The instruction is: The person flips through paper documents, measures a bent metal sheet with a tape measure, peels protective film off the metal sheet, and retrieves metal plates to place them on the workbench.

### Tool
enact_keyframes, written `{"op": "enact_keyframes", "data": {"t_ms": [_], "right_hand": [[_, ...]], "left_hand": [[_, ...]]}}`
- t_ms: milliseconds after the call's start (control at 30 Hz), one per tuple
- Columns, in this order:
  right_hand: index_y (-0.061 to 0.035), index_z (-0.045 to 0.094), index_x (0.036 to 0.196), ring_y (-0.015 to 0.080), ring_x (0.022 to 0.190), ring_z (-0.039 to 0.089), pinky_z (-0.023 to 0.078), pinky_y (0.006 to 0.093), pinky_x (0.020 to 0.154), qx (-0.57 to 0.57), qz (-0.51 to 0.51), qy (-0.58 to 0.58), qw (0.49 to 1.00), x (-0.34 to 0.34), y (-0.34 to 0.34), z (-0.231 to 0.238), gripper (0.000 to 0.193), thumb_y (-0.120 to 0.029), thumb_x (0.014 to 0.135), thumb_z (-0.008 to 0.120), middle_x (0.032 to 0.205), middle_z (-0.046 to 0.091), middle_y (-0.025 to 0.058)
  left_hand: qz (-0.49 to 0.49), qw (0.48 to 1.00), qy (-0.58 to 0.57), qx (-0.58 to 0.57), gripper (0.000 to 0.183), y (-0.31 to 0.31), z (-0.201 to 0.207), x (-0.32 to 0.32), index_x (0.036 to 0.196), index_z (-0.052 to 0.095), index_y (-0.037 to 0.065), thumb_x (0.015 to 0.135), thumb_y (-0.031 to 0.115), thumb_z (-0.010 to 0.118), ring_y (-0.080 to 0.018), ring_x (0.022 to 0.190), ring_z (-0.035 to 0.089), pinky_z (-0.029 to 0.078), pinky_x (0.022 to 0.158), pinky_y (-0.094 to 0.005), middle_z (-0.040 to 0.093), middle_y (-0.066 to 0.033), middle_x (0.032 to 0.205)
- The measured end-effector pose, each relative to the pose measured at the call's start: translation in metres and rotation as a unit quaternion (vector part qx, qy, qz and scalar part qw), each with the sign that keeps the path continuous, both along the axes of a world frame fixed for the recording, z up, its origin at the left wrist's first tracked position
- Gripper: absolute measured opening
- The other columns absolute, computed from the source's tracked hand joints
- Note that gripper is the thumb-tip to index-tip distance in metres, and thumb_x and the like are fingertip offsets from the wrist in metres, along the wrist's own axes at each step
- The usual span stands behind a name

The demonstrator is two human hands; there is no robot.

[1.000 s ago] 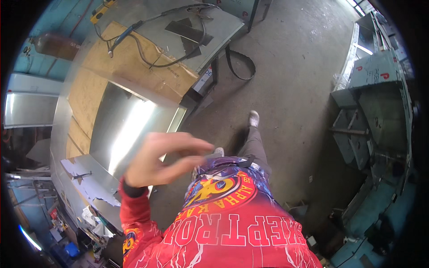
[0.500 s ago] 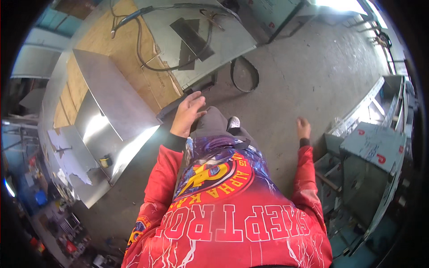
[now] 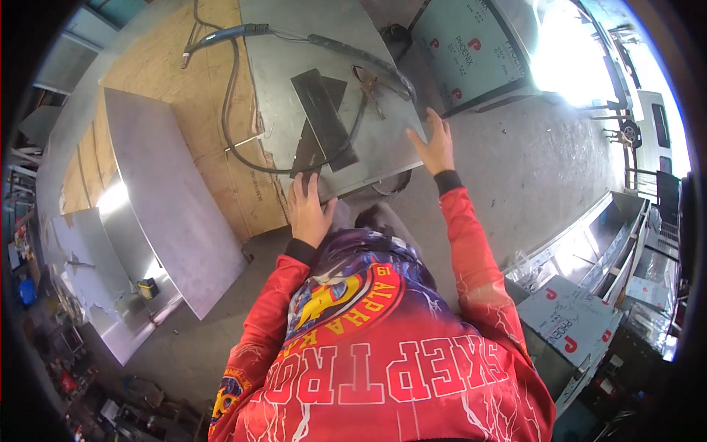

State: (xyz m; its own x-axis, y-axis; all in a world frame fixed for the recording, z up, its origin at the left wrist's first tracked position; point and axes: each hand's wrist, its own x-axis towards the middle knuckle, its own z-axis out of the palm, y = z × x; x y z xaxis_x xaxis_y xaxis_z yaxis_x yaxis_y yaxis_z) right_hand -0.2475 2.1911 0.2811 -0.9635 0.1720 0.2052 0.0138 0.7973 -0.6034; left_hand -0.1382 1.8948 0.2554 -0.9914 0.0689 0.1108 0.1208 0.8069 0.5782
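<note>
My left hand is open at the near edge of the worktable, its fingertips close to two dark flat metal strips lying crossed. My right hand is open too, thumb apart from the fingers, beside the right edge of the grey metal sheet that covers part of the table. Neither hand holds anything. Beyond them a welding torch with a blue handle lies at the far left, its black cable looping around the strips. A copper-coloured clamp rests to the right of the strips.
Brown cardboard covers the table's left part, where a bent sheet-metal piece stands. A yellow-and-black tape measure sits at lower left. Film-covered panels stand at far right and near right. Concrete floor lies between them.
I have come closer to the table. My right hand has risen from my side to the table's right edge, and my left hand now reaches the near edge by the strips.
</note>
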Motion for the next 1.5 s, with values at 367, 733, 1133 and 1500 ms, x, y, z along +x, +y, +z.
{"op": "enact_keyframes", "data": {"t_ms": [367, 733, 1133, 1500], "right_hand": [[-0.0075, 0.046, 0.133, 0.0442, 0.132, 0.030, 0.033, 0.0500, 0.106, 0.162, 0.145, -0.080, 0.973, -0.102, -0.025, -0.020, 0.084, -0.045, 0.066, 0.080, 0.142, 0.030, 0.0234], [0.0009, 0.047, 0.126, 0.0438, 0.129, 0.035, 0.036, 0.0465, 0.104, 0.094, 0.241, -0.018, 0.966, -0.192, -0.004, -0.037, 0.076, -0.035, 0.068, 0.080, 0.144, 0.028, 0.0259], [-0.0024, 0.062, 0.112, 0.0417, 0.124, 0.042, 0.040, 0.0448, 0.101, 0.086, 0.245, -0.093, 0.961, -0.343, -0.022, -0.068, 0.077, -0.062, 0.065, 0.074, 0.135, 0.040, 0.0258], [-0.0055, 0.066, 0.106, 0.0293, 0.102, 0.059, 0.048, 0.0363, 0.088, -0.093, 0.207, -0.060, 0.972, -0.149, 0.084, -0.053, 0.030, -0.023, 0.083, 0.070, 0.107, 0.062, 0.0146]], "left_hand": [[0.072, 0.983, -0.138, -0.097, 0.101, 0.044, 0.010, -0.019, 0.145, 0.026, 0.002, 0.073, 0.057, 0.071, -0.0543, 0.137, 0.013, 0.021, 0.105, -0.0645, 0.016, -0.0389, 0.145], [0.190, 0.964, -0.104, -0.156, 0.094, 0.096, 0.001, -0.079, 0.147, 0.025, 0.002, 0.080, 0.057, 0.063, -0.0548, 0.136, 0.017, 0.018, 0.107, -0.0635, 0.018, -0.0419, 0.144], [0.200, 0.940, -0.101, -0.259, 0.050, 0.000, -0.017, -0.226, 0.131, 0.050, 0.016, 0.089, 0.042, 0.058, -0.0381, 0.122, 0.048, 0.041, 0.094, -0.0566, 0.050, -0.0195, 0.134], [0.302, 0.953, 0.026, 0.011, 0.043, 0.030, -0.015, -0.095, 0.119, 0.059, 0.003, 0.086, 0.029, 0.066, -0.0354, 0.104, 0.058, 0.048, 0.087, -0.0383, 0.061, -0.0176, 0.115]]}}
